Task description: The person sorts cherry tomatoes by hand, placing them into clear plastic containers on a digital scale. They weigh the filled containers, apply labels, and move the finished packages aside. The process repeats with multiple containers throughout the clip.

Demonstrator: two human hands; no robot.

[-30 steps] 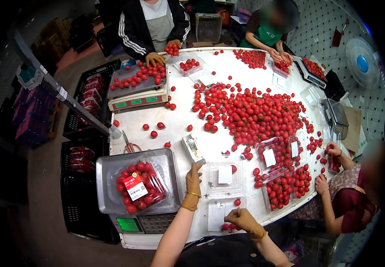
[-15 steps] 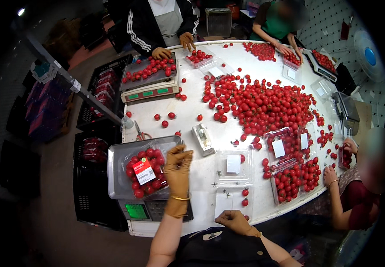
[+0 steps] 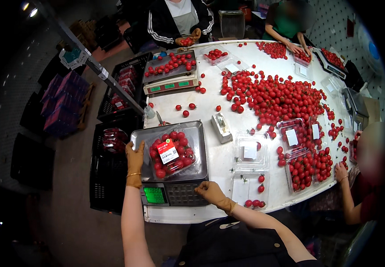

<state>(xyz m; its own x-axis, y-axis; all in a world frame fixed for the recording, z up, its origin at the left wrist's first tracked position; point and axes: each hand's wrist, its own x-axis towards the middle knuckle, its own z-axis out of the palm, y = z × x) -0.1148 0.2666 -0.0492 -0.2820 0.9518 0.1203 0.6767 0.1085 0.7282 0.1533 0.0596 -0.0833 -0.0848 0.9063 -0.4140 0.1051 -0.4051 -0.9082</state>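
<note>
My left hand [image 3: 134, 163], in a brown glove, is at the left edge of a steel scale tray [image 3: 200, 167], fingers apart and holding nothing. On the tray lies a clear clamshell pack of red cherry tomatoes [image 3: 180, 160] with a red-and-white label. My gloved right hand [image 3: 213, 193] is over the scale's keypad [image 3: 181, 192], fingers curled together; whatever they might hold is too small to make out. Beside the scale, open clear punnets [image 3: 250, 167] hold white pads and a few loose tomatoes. Beyond the tray is a pale, narrow dispenser-like object [image 3: 221, 127].
A tomato pile [image 3: 279, 99] and filled punnets [image 3: 301, 171] occupy the table's right. Another scale [image 3: 170, 84] sits at back left, near a metal post [image 3: 103, 74]. Black crates [image 3: 108, 162] stand left of the table. Three co-workers [image 3: 183, 20] work around it.
My view has shifted. My left hand has moved leftward from beside the dispenser, across the tray, to its left edge. My right hand has moved from the near punnet leftward to the keypad.
</note>
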